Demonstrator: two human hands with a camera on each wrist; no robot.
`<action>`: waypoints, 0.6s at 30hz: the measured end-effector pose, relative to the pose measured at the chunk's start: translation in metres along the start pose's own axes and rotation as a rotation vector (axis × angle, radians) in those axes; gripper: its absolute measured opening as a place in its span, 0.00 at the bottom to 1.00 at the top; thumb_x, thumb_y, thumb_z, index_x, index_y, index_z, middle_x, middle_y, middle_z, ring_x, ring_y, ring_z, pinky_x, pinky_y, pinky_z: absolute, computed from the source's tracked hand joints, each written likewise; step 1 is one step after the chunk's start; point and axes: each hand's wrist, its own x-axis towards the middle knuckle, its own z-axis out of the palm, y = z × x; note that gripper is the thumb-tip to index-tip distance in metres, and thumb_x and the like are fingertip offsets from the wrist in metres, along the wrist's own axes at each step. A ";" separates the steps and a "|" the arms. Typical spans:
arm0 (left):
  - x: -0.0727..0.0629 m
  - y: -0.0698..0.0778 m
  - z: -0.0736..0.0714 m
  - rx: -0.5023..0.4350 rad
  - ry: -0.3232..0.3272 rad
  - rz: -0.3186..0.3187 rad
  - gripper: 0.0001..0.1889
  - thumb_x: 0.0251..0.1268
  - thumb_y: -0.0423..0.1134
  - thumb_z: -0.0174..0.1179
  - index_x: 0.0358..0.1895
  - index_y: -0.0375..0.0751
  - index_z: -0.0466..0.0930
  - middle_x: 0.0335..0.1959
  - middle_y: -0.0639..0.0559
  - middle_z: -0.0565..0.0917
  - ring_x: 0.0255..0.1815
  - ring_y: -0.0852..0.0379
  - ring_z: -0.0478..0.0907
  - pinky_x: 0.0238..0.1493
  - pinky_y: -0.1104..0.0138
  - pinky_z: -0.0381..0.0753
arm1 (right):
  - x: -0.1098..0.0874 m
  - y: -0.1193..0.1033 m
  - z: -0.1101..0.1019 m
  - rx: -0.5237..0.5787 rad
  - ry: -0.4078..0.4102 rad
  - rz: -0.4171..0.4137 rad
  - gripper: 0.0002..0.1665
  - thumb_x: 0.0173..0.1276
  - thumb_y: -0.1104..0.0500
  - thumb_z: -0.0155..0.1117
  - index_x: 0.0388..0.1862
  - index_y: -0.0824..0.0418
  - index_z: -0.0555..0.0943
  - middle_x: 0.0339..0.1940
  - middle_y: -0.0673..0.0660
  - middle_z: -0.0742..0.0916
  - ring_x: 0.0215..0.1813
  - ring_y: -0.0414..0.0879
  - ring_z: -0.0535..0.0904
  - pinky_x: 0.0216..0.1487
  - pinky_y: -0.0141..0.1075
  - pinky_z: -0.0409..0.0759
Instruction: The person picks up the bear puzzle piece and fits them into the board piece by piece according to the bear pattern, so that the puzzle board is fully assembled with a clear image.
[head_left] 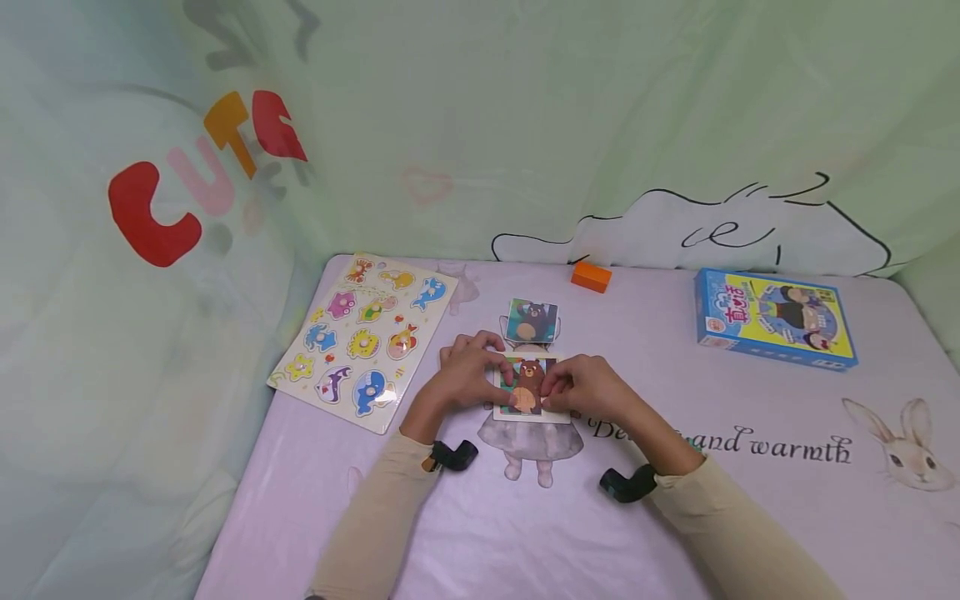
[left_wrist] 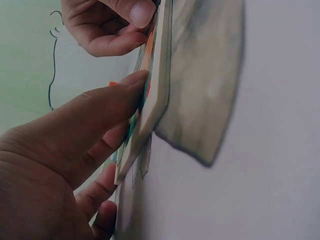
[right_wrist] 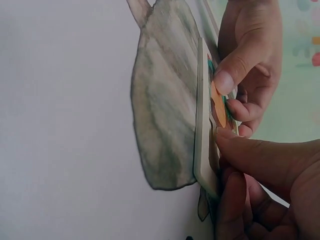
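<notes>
A small square bear puzzle (head_left: 531, 387) in a pale frame lies on the table, with a brown bear and an orange belly on it. My left hand (head_left: 474, 371) lies over its left side, thumb pressing on the picture near the belly and fingers bent toward the upper edge. At the right side my right hand (head_left: 588, 385) pinches a puzzle piece between thumb and index, close over the board; the fingers mostly hide the piece. In the right wrist view the right thumb (right_wrist: 240, 142) meets the puzzle's surface, with the other fingers curled beside it.
A bear picture card (head_left: 533, 322) lies just behind the puzzle. On the left is a sea-animal peg board (head_left: 390, 337). An orange block (head_left: 591, 277) sits near the back edge, and a blue and yellow box (head_left: 776, 318) lies at the back right. Curtains hang behind and at the left.
</notes>
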 end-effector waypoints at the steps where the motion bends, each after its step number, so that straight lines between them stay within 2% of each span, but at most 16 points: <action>1: 0.000 0.000 0.000 0.001 0.000 0.000 0.10 0.48 0.54 0.78 0.28 0.63 0.85 0.63 0.60 0.71 0.65 0.46 0.61 0.62 0.45 0.56 | 0.000 0.000 0.000 -0.002 0.000 0.001 0.04 0.61 0.59 0.76 0.32 0.54 0.87 0.23 0.48 0.83 0.31 0.44 0.76 0.32 0.36 0.74; 12: -0.001 0.001 0.001 0.001 -0.007 -0.004 0.10 0.49 0.53 0.78 0.29 0.63 0.85 0.63 0.59 0.70 0.66 0.45 0.60 0.63 0.44 0.55 | 0.001 0.001 0.002 -0.020 0.016 -0.023 0.04 0.61 0.61 0.76 0.33 0.56 0.86 0.23 0.49 0.83 0.29 0.43 0.76 0.32 0.36 0.75; 18: -0.004 0.004 0.000 0.002 -0.001 0.020 0.08 0.51 0.52 0.78 0.33 0.64 0.88 0.64 0.56 0.70 0.65 0.43 0.60 0.65 0.42 0.54 | 0.000 -0.003 0.001 -0.044 0.012 -0.030 0.03 0.62 0.61 0.75 0.34 0.56 0.88 0.23 0.49 0.83 0.30 0.43 0.75 0.32 0.35 0.75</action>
